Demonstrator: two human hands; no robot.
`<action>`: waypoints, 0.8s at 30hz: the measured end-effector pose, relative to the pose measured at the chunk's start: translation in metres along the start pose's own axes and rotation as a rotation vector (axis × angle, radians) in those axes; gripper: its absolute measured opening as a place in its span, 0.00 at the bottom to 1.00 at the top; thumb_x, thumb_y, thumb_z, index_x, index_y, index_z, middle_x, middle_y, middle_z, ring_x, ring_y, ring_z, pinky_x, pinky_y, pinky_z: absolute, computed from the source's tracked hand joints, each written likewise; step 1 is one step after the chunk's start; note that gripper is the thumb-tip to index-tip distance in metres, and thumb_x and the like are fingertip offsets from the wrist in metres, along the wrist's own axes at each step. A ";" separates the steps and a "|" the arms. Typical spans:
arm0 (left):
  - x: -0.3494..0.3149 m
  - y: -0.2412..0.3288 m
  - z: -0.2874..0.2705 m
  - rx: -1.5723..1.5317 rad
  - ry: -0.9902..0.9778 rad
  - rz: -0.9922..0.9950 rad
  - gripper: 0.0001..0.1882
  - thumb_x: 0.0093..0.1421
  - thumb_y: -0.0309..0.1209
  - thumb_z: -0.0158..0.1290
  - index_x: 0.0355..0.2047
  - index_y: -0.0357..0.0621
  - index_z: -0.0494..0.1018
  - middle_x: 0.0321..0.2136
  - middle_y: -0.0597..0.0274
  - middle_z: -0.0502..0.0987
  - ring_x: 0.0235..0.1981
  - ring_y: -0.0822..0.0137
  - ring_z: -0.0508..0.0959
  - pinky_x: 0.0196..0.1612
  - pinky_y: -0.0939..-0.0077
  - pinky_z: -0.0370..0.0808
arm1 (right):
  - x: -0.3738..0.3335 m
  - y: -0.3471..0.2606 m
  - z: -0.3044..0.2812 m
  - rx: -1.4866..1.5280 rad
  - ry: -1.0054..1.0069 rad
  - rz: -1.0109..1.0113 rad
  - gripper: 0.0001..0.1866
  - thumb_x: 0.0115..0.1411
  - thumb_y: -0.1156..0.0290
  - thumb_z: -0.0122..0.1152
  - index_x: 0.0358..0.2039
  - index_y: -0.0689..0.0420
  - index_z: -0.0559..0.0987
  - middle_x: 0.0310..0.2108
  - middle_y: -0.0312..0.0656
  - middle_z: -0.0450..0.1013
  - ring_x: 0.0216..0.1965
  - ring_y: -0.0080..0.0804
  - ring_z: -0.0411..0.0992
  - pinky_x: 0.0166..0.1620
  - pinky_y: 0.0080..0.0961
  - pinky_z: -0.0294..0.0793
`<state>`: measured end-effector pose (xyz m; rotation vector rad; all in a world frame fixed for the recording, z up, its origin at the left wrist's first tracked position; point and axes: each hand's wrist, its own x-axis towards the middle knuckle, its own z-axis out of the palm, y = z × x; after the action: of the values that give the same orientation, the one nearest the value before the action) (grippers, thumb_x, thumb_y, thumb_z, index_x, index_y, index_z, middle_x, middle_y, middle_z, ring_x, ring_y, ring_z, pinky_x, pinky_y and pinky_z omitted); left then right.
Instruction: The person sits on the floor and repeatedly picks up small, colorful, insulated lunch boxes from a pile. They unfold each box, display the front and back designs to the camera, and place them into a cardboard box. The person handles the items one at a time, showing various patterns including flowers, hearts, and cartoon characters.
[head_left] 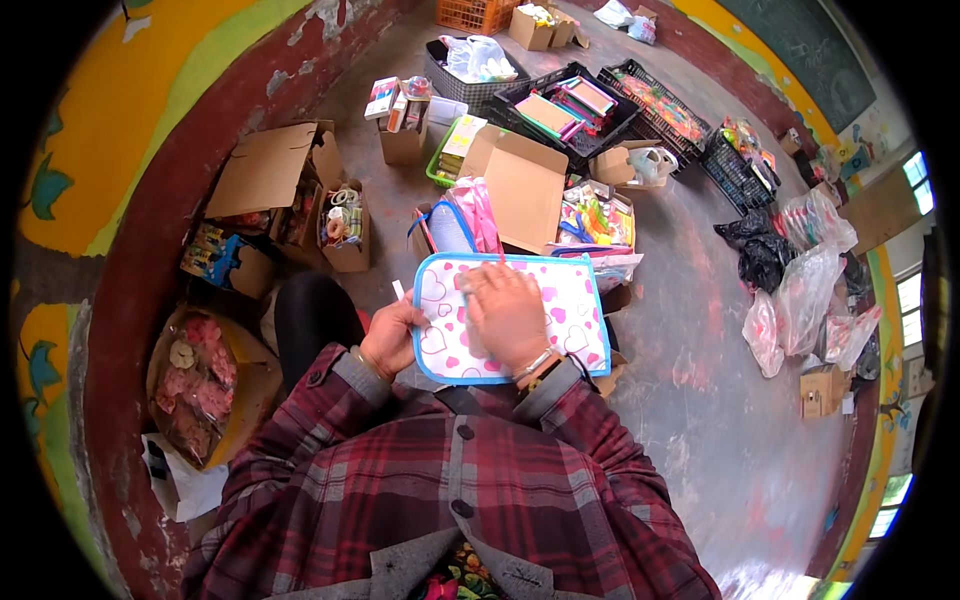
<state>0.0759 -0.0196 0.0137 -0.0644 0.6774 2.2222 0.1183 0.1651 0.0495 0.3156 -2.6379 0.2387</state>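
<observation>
A flat, white, rectangular pouch-like piece [573, 335] with pink hearts and blue edging lies across my lap. My left hand [392, 335] grips its left edge, thumb on top, and a small white strip pokes up beside the fingers. My right hand [505, 315] rests flat on its middle with the fingers stretched out, slightly blurred. Just beyond the piece stands a cardboard box with an open flap [515, 190]. A pink plastic packet [478, 215] and a blue-trimmed pouch [446, 230] stand at its left, and colourful packets [595, 215] fill its right part.
To my left are open cardboard boxes [262, 165], a box of tape rolls [345, 225] and a carton of pink flowers [200, 385]. Black crates [570, 110] of goods stand farther off. Plastic bags [805, 290] lie at the right by the wall.
</observation>
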 end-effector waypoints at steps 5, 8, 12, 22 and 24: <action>-0.005 0.000 0.008 -0.008 0.025 -0.013 0.31 0.45 0.15 0.36 0.54 0.36 0.60 0.49 0.47 0.69 0.51 0.52 0.71 0.54 0.58 0.69 | -0.027 0.028 -0.018 0.104 0.096 0.243 0.17 0.53 0.66 0.54 0.44 0.56 0.74 0.45 0.44 0.71 0.49 0.42 0.68 0.49 0.39 0.65; -0.004 -0.001 0.005 -0.022 0.032 -0.014 0.27 0.46 0.14 0.37 0.51 0.34 0.62 0.47 0.47 0.70 0.48 0.52 0.72 0.52 0.59 0.71 | -0.067 0.050 -0.017 0.243 0.148 0.421 0.17 0.53 0.68 0.52 0.44 0.59 0.73 0.42 0.47 0.72 0.45 0.46 0.70 0.45 0.37 0.69; 0.001 -0.006 -0.023 -0.009 0.067 0.002 0.28 0.47 0.15 0.37 0.52 0.33 0.61 0.48 0.46 0.70 0.48 0.52 0.73 0.51 0.61 0.72 | -0.148 0.096 0.001 0.336 -0.069 0.708 0.16 0.53 0.69 0.52 0.41 0.60 0.75 0.34 0.52 0.74 0.36 0.51 0.73 0.40 0.35 0.72; 0.009 -0.001 -0.026 0.017 0.095 -0.055 0.28 0.45 0.17 0.39 0.51 0.31 0.62 0.46 0.44 0.72 0.45 0.49 0.74 0.51 0.58 0.72 | -0.214 0.197 -0.030 1.001 -0.145 1.061 0.17 0.51 0.75 0.51 0.42 0.65 0.76 0.29 0.44 0.77 0.29 0.28 0.75 0.33 0.21 0.73; 0.012 0.000 -0.024 0.006 0.086 -0.071 0.30 0.44 0.17 0.38 0.52 0.30 0.61 0.46 0.43 0.71 0.46 0.48 0.74 0.51 0.57 0.72 | -0.179 0.197 -0.055 1.186 -0.279 0.998 0.21 0.51 0.75 0.49 0.47 0.66 0.73 0.34 0.42 0.76 0.30 0.26 0.74 0.34 0.20 0.73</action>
<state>0.0636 -0.0232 -0.0101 -0.1786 0.7178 2.1591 0.2448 0.3980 -0.0092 -0.6974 -2.3227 2.1670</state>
